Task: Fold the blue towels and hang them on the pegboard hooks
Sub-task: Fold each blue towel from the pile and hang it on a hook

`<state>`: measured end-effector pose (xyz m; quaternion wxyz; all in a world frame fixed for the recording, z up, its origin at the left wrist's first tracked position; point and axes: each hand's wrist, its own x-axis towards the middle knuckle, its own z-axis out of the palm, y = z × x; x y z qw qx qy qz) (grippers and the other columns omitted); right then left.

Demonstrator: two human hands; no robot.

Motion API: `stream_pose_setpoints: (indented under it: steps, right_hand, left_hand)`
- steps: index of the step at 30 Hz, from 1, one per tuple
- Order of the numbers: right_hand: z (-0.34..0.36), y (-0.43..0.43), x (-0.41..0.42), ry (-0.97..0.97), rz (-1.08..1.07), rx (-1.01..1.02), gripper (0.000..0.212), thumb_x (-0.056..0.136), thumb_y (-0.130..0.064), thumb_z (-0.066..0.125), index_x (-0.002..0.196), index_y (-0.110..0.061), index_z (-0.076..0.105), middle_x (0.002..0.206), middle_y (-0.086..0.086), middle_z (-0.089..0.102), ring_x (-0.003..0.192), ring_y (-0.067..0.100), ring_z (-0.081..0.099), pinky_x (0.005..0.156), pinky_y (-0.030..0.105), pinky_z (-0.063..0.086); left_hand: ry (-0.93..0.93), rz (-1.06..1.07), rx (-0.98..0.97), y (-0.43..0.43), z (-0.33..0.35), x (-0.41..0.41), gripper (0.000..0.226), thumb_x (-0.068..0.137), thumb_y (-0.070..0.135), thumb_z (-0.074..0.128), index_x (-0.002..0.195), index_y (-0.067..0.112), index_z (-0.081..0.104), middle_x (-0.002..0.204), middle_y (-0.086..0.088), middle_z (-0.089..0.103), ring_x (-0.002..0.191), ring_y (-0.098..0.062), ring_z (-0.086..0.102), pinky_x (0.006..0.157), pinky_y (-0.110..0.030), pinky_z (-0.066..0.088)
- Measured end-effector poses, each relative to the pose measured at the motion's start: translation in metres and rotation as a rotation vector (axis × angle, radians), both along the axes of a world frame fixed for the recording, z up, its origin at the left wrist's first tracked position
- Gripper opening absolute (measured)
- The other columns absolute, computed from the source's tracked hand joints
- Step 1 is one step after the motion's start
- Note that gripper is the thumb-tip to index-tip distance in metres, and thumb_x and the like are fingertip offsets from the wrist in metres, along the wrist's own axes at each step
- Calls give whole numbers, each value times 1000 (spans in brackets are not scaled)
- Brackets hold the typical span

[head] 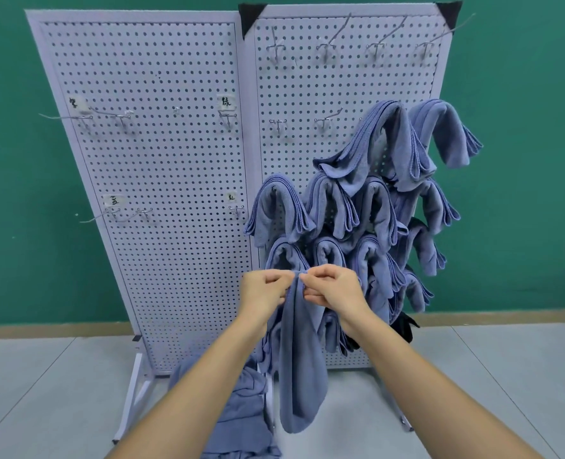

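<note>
- Grey floor tiles [473, 392] run up to a white pegboard stand; a loose heap of blue towels [241, 409] lies at its foot, near left.
- Left hand [262, 289] and right hand [332, 286] meet side by side, each pinching the top edge of one blue towel [302, 376], which hangs straight down between the forearms.
- Just behind the hands, folded towels [373, 210] are draped in crowded rows over hooks on the right panel [307, 77].
- Left panel [158, 160] carries bare hooks and handwritten tags: 蓝 [113, 200], 红 [231, 196], 绿 [227, 101]; a fourth tag [75, 102] is too blurred to read.
- Farthest back stands a green wall [9, 160].
</note>
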<state>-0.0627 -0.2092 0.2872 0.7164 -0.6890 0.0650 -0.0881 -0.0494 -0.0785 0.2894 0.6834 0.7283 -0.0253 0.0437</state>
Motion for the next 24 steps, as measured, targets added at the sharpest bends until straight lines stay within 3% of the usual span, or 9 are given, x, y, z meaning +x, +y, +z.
stream_pose_setpoints:
  steps: [3, 7, 11, 13, 16, 20, 22, 24]
  right_hand:
    - [1, 2, -5, -22, 67, 4, 7, 89, -7, 64, 93, -4, 69, 73, 7, 68, 64, 10, 65, 66, 20, 56]
    - [4, -2, -10, -57, 224, -29, 29, 91, 8, 45, 102, -5, 70, 89, 7, 70, 78, 10, 66, 73, 17, 54]
    - [6, -11, -10, -42, 379, 56, 46, 87, 17, 35, 105, -6, 70, 95, 8, 70, 86, 12, 65, 89, 24, 54]
    - [6, -16, -8, -58, 382, 41, 44, 87, 17, 37, 107, -7, 69, 97, 9, 70, 88, 12, 64, 88, 22, 53]
    - [11, -32, -1, -188, 217, -313, 31, 89, 2, 57, 109, -20, 66, 109, 1, 66, 99, 10, 59, 87, 15, 48]
    - [23, -53, 15, -187, 322, -849, 50, 80, -34, 74, 126, -34, 54, 140, -13, 41, 132, 7, 28, 109, 27, 23]
    - [29, -54, 20, -155, 418, -881, 33, 80, -34, 75, 111, -27, 64, 132, -8, 52, 124, 9, 39, 107, 32, 28]
    - [36, -52, 23, -173, 441, -798, 14, 84, -27, 72, 90, -15, 69, 102, 8, 67, 93, 13, 58, 89, 33, 44]
  left_hand:
    - [-6, -17, -18, 1, -1, -1, 14, 90, 9, 61, 91, 9, 75, 65, 7, 68, 53, 6, 60, 53, -11, 47]
    - [-24, -69, -49, 7, 0, -1, 12, 84, 24, 71, 92, 16, 75, 83, 3, 75, 79, -3, 69, 70, -18, 55]
    - [5, -99, -44, 15, -2, 4, 16, 80, 19, 75, 96, 15, 72, 87, 1, 75, 85, -7, 69, 75, -23, 54]
    - [26, -119, -65, 15, -2, 6, 18, 84, 16, 71, 102, 12, 71, 79, 7, 74, 76, -2, 66, 72, -21, 50]
    - [48, -151, -115, 18, 2, 9, 14, 91, 11, 62, 102, 11, 70, 54, 15, 60, 57, 2, 57, 72, -20, 50]
    - [41, -243, -128, 24, 7, 16, 16, 91, 12, 60, 102, 11, 72, 65, 3, 46, 61, -8, 43, 73, -26, 43]
    - [42, -272, -150, 29, 9, 20, 17, 93, 11, 57, 104, 7, 70, 64, 4, 47, 56, -4, 44, 70, -23, 43]
    - [38, -275, -171, 36, 11, 23, 17, 94, 10, 54, 102, 8, 69, 69, 2, 51, 60, -6, 47, 69, -23, 44]
